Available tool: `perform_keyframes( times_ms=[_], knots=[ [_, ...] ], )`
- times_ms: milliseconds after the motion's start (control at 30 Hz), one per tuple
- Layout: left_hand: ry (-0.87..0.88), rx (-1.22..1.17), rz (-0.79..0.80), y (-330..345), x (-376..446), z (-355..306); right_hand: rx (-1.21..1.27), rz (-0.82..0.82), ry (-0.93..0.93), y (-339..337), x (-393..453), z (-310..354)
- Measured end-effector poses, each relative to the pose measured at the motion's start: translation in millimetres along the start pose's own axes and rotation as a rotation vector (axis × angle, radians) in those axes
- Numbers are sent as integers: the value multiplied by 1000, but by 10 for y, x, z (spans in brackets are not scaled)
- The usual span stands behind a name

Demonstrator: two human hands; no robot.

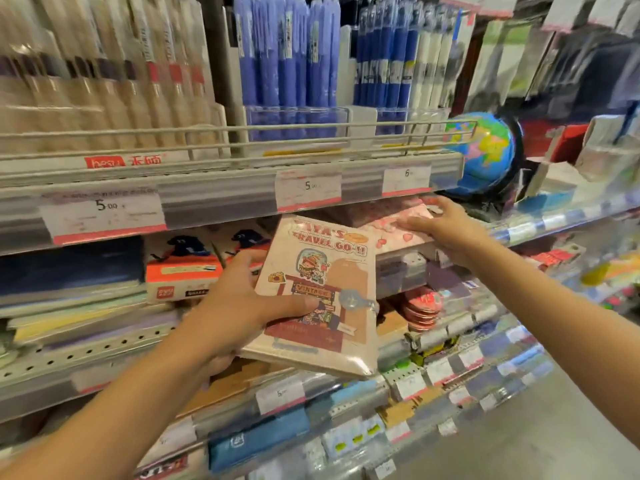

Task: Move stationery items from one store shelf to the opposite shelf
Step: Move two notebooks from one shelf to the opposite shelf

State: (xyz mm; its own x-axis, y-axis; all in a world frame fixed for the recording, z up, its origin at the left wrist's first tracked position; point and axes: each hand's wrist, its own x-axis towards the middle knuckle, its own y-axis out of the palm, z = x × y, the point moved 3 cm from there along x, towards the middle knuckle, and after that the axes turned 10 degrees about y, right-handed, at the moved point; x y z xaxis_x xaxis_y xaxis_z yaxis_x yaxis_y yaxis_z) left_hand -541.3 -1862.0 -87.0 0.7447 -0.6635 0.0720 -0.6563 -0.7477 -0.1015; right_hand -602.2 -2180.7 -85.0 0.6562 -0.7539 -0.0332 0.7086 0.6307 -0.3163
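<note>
My left hand (239, 306) grips a cream notebook (322, 299) printed "TRAVEL GO" and "VINTAGE", thumb across its cover, fingers underneath. The notebook is tilted and held in front of the middle shelf. My right hand (446, 226) lies with fingers spread on a pink book with heart prints (391, 226), which rests on top of a stack on the same shelf, just under the shelf rail above.
Above, a wire-railed shelf (242, 181) holds packs of blue and beige pens with price tags. A globe (485, 154) stands to the right. Orange boxes (183, 271) and flat notebook piles fill the left. Lower shelves carry small packets. The grey floor shows at the bottom right.
</note>
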Motion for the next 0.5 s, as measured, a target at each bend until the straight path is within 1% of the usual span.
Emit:
perform_keyframes(
  times_ms=[133,233,400,500],
  knots=[
    [-16,-19,-92,186,10,-6,50,103,-34,87,244,112],
    [-19,-29,-174,307,5,5,-12,137,-84,116,434,153],
    [-34,-23,-277,447,-29,0,-119,224,-43,206,759,162],
    [-40,5,-316,502,-14,-19,-152,318,63,226,823,145]
  ],
)
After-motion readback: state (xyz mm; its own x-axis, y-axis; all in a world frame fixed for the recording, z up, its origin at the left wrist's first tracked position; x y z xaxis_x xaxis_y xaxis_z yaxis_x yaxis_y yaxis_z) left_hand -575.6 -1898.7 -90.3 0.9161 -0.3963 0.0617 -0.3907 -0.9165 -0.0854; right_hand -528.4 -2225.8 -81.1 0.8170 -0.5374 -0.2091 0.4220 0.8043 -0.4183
